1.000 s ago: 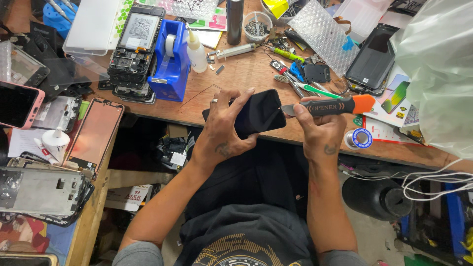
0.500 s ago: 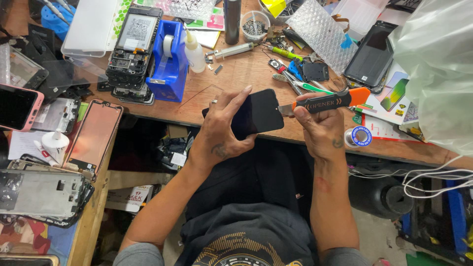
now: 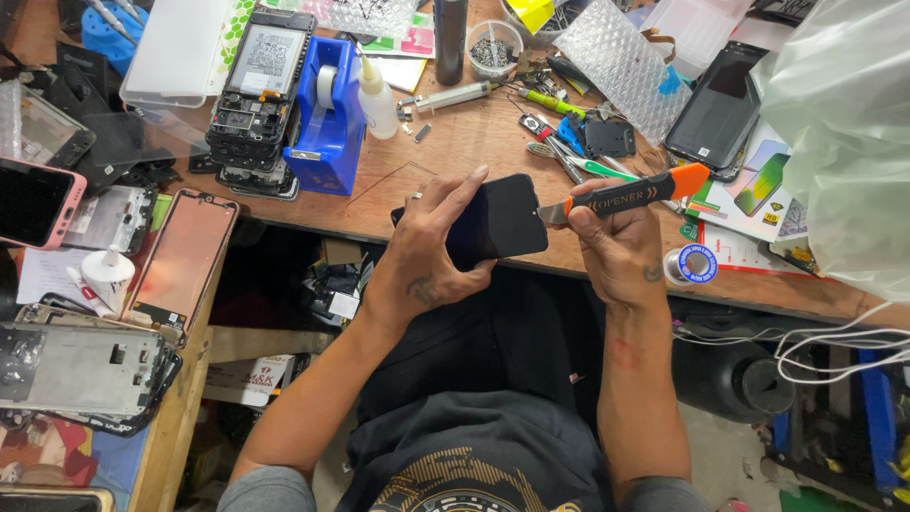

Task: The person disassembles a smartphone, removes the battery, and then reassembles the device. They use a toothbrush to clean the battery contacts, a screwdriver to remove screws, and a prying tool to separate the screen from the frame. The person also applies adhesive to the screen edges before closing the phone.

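Left hand [image 3: 427,270] clenched around a black phone [image 3: 498,223], holding it tilted above the near edge of the wooden bench [image 3: 445,152], centre of view. Right hand [image 3: 621,251] grasping an orange-and-black opener tool [image 3: 630,194]; its metal blade tip touches the phone's edge at 3 o'clock of the phone.

Containers: small clear round cup [image 3: 494,47] at 12 o'clock from the phone, filled with small dark bits, likely screws, too small to tell. Blue tape dispenser [image 3: 327,118] at 10 o'clock, holds 1 roll of pale tape. White squeeze bottle [image 3: 376,95] just beside the dispenser, contents not visible. Clear plastic tray [image 3: 175,52] at 10 o'clock far, contents cannot tell. Blue round holder [image 3: 114,27] at top left with thin tools standing in it. Pale plastic bag [image 3: 844,142] at 2 o'clock, contents hidden.

Opened phone with exposed boards [image 3: 256,104] lies left of the dispenser. Pink phone [image 3: 33,201] at 9 o'clock. Bubble wrap sheet [image 3: 616,66] at 1 o'clock. Small round tape roll [image 3: 697,264] just right of the right hand.
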